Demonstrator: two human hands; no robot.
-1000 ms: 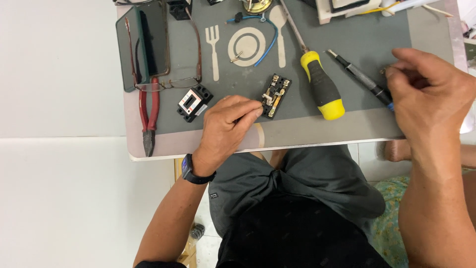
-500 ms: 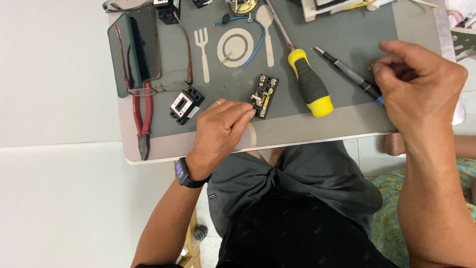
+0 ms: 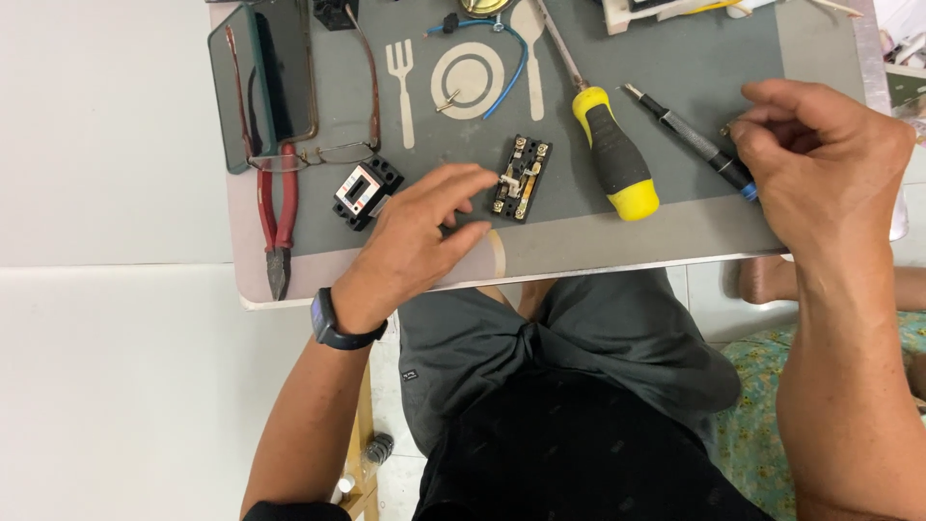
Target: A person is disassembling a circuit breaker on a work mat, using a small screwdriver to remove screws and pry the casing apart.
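At the far left of the surface (image 3: 617,253), red-handled pliers (image 3: 275,217) lie below a dark phone (image 3: 262,77). Next comes a small black block (image 3: 366,191). The left hand (image 3: 420,241) rests flat, its grip apart, fingertips just touching the black terminal part (image 3: 521,178). A yellow-and-black screwdriver (image 3: 608,140) lies beside it. A slim dark screwdriver (image 3: 690,140) runs under the right hand (image 3: 820,174), whose fingers pinch together on 1 tiny piece, too small to tell.
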